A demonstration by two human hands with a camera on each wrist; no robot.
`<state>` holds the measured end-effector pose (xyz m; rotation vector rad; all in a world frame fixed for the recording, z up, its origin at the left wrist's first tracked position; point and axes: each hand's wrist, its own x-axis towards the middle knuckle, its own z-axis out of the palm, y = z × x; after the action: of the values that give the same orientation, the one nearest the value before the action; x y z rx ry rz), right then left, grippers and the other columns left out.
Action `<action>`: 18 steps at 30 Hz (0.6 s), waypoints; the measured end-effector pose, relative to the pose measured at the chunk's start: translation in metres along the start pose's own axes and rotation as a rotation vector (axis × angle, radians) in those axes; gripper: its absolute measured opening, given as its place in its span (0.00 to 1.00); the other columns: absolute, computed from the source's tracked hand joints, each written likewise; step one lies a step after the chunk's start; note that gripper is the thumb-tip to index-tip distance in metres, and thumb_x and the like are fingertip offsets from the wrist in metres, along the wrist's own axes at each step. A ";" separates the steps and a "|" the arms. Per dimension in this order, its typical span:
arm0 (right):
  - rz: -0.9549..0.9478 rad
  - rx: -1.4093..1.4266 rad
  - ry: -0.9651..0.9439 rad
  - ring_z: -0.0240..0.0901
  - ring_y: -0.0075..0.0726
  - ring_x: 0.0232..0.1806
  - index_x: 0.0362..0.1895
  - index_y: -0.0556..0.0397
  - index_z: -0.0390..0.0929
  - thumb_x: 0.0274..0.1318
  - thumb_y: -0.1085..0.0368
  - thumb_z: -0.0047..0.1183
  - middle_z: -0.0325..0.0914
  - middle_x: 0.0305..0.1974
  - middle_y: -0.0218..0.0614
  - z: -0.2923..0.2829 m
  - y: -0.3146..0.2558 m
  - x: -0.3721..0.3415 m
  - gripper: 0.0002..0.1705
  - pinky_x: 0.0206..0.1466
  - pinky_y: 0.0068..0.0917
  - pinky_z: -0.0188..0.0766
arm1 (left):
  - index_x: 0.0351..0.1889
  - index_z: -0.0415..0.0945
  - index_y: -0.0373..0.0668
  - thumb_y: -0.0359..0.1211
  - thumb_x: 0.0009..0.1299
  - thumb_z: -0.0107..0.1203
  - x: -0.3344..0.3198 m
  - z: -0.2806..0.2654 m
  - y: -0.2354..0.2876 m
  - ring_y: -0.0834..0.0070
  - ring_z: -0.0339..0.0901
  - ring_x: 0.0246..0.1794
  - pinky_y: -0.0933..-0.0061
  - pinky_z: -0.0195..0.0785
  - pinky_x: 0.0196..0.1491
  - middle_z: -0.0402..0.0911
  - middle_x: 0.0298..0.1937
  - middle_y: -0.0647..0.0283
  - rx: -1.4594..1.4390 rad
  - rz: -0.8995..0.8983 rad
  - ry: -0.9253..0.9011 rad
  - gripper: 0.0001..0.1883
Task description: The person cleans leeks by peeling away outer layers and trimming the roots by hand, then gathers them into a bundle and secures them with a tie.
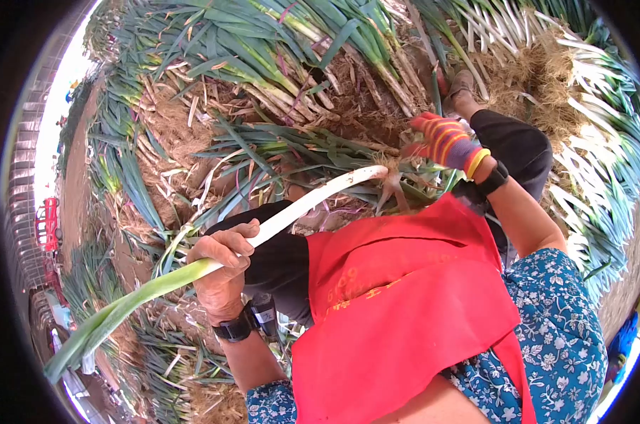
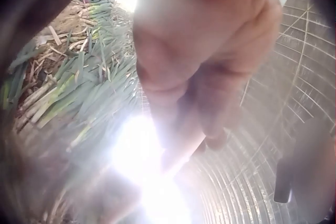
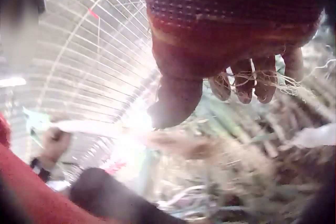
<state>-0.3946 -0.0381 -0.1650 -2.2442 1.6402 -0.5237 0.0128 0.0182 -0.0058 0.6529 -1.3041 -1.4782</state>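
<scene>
A leek [image 1: 320,193] is held across the centre by the curled fingers of the left hand [image 1: 224,272], root end rightward. Near that end, the gloved right hand [image 1: 447,143] is held loosely open, root strands [image 3: 262,79] at its fingers. A red apron [image 1: 404,304] is worn; piled leeks [image 1: 263,49] are seen beyond.

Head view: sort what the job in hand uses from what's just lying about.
In use:
- leek
- bare left hand, gripping it
- gloved right hand, near its root end
- red apron, worn

Lying about:
- leafy bundles, upper left
- white-stalked pile, right
</scene>
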 end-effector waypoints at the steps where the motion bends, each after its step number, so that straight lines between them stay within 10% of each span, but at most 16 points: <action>1: -0.197 0.160 0.177 0.73 0.54 0.42 0.45 0.54 0.74 0.42 0.54 0.63 0.78 0.33 0.45 -0.010 -0.020 -0.001 0.27 0.48 0.38 0.69 | 0.25 0.73 0.41 0.19 0.52 0.60 0.003 0.001 -0.002 0.56 0.76 0.46 0.47 0.57 0.61 0.79 0.31 0.57 -0.004 -0.001 -0.007 0.08; 6: -0.363 0.408 0.040 0.73 0.53 0.42 0.49 0.55 0.72 0.43 0.61 0.63 0.77 0.38 0.45 -0.021 -0.105 0.003 0.27 0.48 0.38 0.69 | 0.27 0.73 0.41 0.20 0.52 0.59 0.010 0.004 -0.011 0.56 0.74 0.49 0.47 0.56 0.61 0.78 0.34 0.56 -0.062 -0.017 -0.010 0.08; 8: -0.029 0.635 -0.011 0.71 0.52 0.46 0.48 0.53 0.73 0.42 0.58 0.62 0.75 0.42 0.45 -0.011 -0.106 0.001 0.26 0.44 0.38 0.69 | 0.41 0.72 0.38 0.21 0.58 0.56 0.015 0.027 -0.006 0.55 0.68 0.58 0.47 0.64 0.58 0.76 0.45 0.52 -0.143 -0.125 0.256 0.13; 12: -0.298 0.260 0.413 0.71 0.51 0.37 0.42 0.51 0.75 0.42 0.58 0.61 0.75 0.34 0.41 -0.010 -0.100 0.005 0.21 0.37 0.38 0.69 | 0.44 0.71 0.36 0.24 0.63 0.53 0.009 0.010 -0.034 0.57 0.70 0.56 0.47 0.67 0.56 0.76 0.47 0.52 -0.434 -0.182 0.432 0.11; 18: -0.330 0.184 0.268 0.70 0.44 0.42 0.48 0.48 0.71 0.41 0.54 0.60 0.74 0.42 0.37 -0.038 -0.114 0.001 0.27 0.47 0.38 0.63 | 0.40 0.71 0.36 0.21 0.64 0.49 0.010 0.005 -0.048 0.60 0.71 0.56 0.50 0.68 0.56 0.77 0.47 0.54 -0.454 -0.204 0.403 0.07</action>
<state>-0.3166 -0.0071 -0.0793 -2.3939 1.2686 -1.0532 -0.0105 0.0058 -0.0475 0.7449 -0.5804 -1.6310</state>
